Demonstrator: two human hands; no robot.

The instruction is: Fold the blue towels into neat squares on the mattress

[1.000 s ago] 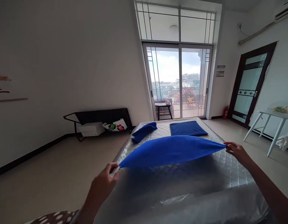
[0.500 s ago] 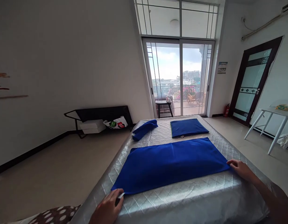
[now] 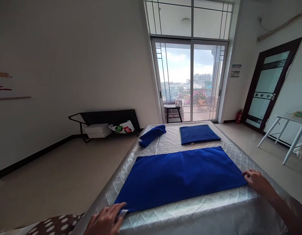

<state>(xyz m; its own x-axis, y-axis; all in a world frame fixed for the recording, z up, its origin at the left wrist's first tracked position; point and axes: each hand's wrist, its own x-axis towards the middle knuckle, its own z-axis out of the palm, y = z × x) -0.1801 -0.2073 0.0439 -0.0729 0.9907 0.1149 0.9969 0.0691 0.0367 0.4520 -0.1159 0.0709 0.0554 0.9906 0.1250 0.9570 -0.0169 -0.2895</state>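
Observation:
A large blue cloth (image 3: 182, 179) lies spread flat across the silvery quilted mattress (image 3: 170, 218). My left hand (image 3: 105, 219) is at its near left corner, thumb and fingers apart, beside a small white tag (image 3: 122, 213). At the near right corner, my right hand (image 3: 257, 181) rests with its fingers slightly bent and parted, the fingertips at the cloth's edge. Farther back lie a smaller folded blue cloth (image 3: 199, 134) and, on the left, a bunched blue cloth (image 3: 152, 135).
A black bench-like frame (image 3: 109, 118) holding a white box (image 3: 97, 130) and a printed bag (image 3: 122, 128) stands by the left wall. A white table (image 3: 288, 119) is on the right. Brown dotted fabric (image 3: 60, 224) lies at the lower left, and glass sliding doors (image 3: 191, 81) are behind.
The large cloth's near edge has come closer and lies flatter. My left hand has moved down and left with its fingers spreading; my right hand has shifted slightly right and its fingers have loosened.

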